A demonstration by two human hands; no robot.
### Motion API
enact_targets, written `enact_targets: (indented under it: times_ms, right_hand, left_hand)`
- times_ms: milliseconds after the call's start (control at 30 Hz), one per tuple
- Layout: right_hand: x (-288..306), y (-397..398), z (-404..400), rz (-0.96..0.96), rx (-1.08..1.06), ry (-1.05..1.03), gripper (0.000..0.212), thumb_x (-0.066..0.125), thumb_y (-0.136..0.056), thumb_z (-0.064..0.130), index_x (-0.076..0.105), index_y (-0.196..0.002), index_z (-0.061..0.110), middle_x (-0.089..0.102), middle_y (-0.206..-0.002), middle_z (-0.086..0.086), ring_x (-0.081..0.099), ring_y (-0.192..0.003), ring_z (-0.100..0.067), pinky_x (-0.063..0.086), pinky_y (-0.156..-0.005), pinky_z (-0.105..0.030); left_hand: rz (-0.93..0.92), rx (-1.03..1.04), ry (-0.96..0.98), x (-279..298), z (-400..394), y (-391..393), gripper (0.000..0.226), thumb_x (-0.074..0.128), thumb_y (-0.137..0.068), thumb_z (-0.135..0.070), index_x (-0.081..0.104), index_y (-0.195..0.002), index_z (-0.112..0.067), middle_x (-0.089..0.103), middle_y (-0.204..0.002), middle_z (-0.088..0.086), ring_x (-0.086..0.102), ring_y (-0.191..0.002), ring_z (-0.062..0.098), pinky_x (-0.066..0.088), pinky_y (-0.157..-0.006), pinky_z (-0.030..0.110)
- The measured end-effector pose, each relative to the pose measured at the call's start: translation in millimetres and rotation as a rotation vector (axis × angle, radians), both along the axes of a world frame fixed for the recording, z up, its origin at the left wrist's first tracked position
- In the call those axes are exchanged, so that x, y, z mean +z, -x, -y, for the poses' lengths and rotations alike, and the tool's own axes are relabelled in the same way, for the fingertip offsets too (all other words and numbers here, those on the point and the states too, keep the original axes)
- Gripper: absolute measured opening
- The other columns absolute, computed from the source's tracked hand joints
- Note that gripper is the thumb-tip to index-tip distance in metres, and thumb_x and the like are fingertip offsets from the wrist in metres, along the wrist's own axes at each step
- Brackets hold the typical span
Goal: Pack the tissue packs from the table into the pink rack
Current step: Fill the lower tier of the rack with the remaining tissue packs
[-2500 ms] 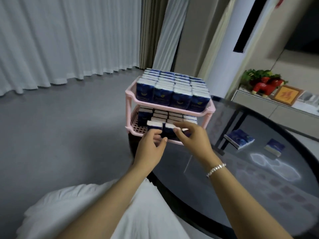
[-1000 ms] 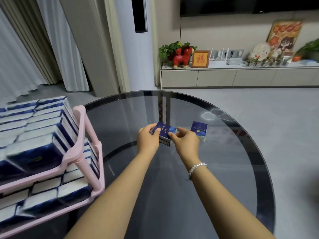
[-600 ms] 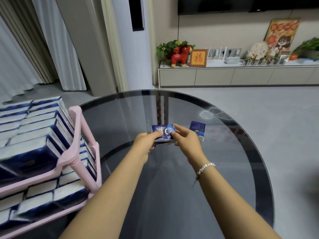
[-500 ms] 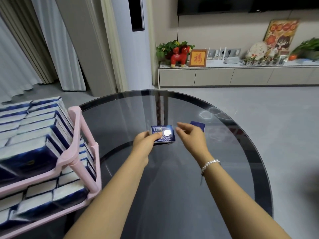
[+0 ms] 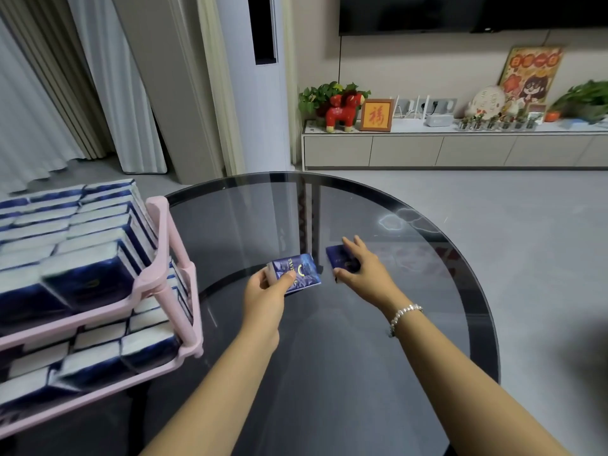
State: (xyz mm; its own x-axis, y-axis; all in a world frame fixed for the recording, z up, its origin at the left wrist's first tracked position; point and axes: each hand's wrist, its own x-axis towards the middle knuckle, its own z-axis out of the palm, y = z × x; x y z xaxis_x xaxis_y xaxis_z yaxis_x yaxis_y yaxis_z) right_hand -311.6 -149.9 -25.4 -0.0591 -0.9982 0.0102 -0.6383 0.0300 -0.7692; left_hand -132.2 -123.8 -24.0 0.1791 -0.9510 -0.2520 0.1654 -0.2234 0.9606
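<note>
Left hand [image 5: 263, 292] pinches one blue foil tissue pack [image 5: 297, 273]; right hand [image 5: 360, 269], fingers spread, covers another flat blue pack [image 5: 339, 258] on the round dark glass table [image 5: 427, 324]. Risk: slippage on glass; the pink plastic rack [image 5: 171, 258] appears nearly full.

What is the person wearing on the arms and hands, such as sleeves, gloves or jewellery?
Both forearms are bare, with no sleeves in view and no gloves. The right wrist carries a bracelet of small pale, pearl-like beads. The left hand and right hand show no rings that I can make out.
</note>
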Motion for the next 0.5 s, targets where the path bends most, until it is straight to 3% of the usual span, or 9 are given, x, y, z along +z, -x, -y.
enact_targets:
  times_ms: [33, 100, 200, 267, 433, 500]
  right_hand:
    - [1.4, -3.3, -6.7, 0.045, 0.015, -0.025, 0.074, 0.067, -0.084, 0.020, 0.027, -0.146, 0.016, 0.019, -0.156, -0.003, 0.031, -0.138, -0.022, 0.033, -0.109, -0.031]
    - [5.3, -9.8, -20.9, 0.123, 0.019, -0.045, 0.074, 0.072, -0.080, 0.016, 0.033, -0.142, 0.009, 0.040, -0.144, -0.007, 0.050, -0.119, -0.020, 0.043, -0.093, -0.024]
    - [8.9, -19.3, -41.4, 0.244, 0.024, -0.043, 0.065, 0.076, -0.074, 0.008, 0.046, -0.132, 0.014, 0.060, -0.120, -0.003, 0.059, -0.097, -0.013, 0.045, -0.077, -0.018]
    - [10.8, -26.2, -55.4, 0.290, 0.043, -0.039, 0.062, 0.076, -0.074, 0.006, 0.051, -0.129, 0.018, 0.061, -0.115, 0.000, 0.060, -0.093, -0.011, 0.046, -0.073, -0.015]
    - [14.2, -41.7, -91.3, 0.483, 0.095, -0.077, 0.050, 0.074, -0.078, 0.010, 0.054, -0.123, 0.021, 0.065, -0.106, -0.003, 0.062, -0.086, -0.011, 0.051, -0.080, -0.024]
    - [17.7, -49.3, -106.5, 0.563, 0.087, -0.083, 0.036, 0.073, -0.079, 0.012, 0.054, -0.110, 0.018, 0.065, -0.097, -0.003, 0.061, -0.082, -0.011, 0.049, -0.071, -0.018]
  left_hand:
    - [0.005, 0.005, 0.001, 0.0, -7.8, -3.5, 0.028, 0.067, -0.085, -0.014, 0.063, -0.112, -0.010, 0.071, -0.108, 0.006, 0.065, -0.104, 0.025, 0.048, -0.100, 0.043]
    - [0.031, 0.003, 0.000, -0.2, -26.2, -11.1, 0.030, 0.070, -0.083, -0.017, 0.063, -0.113, -0.013, 0.071, -0.107, 0.003, 0.066, -0.102, 0.023, 0.048, -0.099, 0.045]
    - [0.063, -0.018, 0.012, 1.5, -54.7, -23.1, 0.021, 0.070, -0.083, -0.016, 0.067, -0.104, -0.016, 0.074, -0.101, 0.002, 0.068, -0.098, 0.024, 0.048, -0.098, 0.048]
    - [0.061, -0.041, 0.032, 5.8, -72.6, -31.3, 0.012, 0.067, -0.085, -0.010, 0.068, -0.095, -0.016, 0.074, -0.097, 0.004, 0.068, -0.099, 0.027, 0.047, -0.099, 0.047]
    - [0.075, -0.065, 0.055, 17.6, -111.2, -62.1, 0.010, 0.065, -0.087, -0.009, 0.069, -0.093, -0.016, 0.073, -0.100, 0.006, 0.066, -0.103, 0.026, 0.048, -0.099, 0.042]
    - [0.081, -0.061, 0.048, 18.4, -125.0, -77.3, 0.010, 0.068, -0.086, -0.011, 0.070, -0.094, -0.016, 0.071, -0.106, 0.009, 0.066, -0.104, 0.025, 0.046, -0.102, 0.044]
